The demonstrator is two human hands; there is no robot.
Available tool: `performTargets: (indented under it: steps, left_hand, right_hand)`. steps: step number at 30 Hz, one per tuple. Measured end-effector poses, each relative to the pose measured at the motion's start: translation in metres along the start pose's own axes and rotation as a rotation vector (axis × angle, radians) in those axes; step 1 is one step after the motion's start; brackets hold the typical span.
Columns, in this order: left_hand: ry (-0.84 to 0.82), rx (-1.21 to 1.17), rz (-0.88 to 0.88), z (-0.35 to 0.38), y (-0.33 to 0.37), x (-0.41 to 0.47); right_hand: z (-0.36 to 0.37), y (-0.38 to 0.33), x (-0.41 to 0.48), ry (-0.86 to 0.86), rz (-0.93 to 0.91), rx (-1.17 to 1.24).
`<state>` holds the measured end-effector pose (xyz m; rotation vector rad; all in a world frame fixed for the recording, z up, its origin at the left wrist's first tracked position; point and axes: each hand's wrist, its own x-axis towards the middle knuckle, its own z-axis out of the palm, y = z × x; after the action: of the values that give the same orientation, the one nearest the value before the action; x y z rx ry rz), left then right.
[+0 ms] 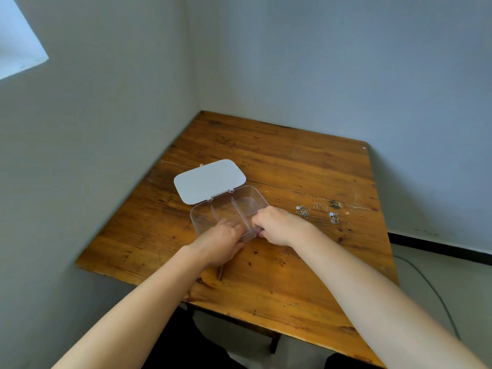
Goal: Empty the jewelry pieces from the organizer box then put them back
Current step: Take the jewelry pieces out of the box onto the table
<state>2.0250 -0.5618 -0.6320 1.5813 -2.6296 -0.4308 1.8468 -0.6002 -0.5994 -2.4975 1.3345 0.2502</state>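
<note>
A clear plastic organizer box sits open on a worn wooden table pushed into the corner of a grey-walled room, its white lid folded back flat on the far-left side. Thin dividers split the box into compartments; those in view look bare, though the near part is covered by the hands and the transparent walls make the contents hard to read. The left hand lies over the near edge of the box with fingers curled down into a compartment, so the fingertips are hidden and I cannot tell whether they hold anything. The right hand is loosely closed at the box's near-right corner, knuckles up, fingers tucked against the wall; whether it grips the box or a small piece cannot be made out. Two jewelry pieces lie on the table well to the right of the box: a fine chain with a pale pendant, and just beside it a second chain, too small to show detail. Both forearms run out of the bottom of the view.
</note>
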Motion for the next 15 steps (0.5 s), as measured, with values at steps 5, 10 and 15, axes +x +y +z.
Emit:
performTargets:
  steps: [5,10,15]
  left_hand:
    - [0.115,0.016,0.022,0.001,0.006,-0.005]
    - [0.293,-0.024,0.039,0.01,0.006,-0.012]
    - [0.199,-0.131,-0.003,-0.006,0.0,-0.017]
  right_hand:
    - [-0.001,0.0,-0.001,-0.002,0.023,0.017]
    - [0.008,0.005,-0.009,0.087,-0.027,0.046]
    - [0.016,0.003,-0.013,0.135,-0.038,0.051]
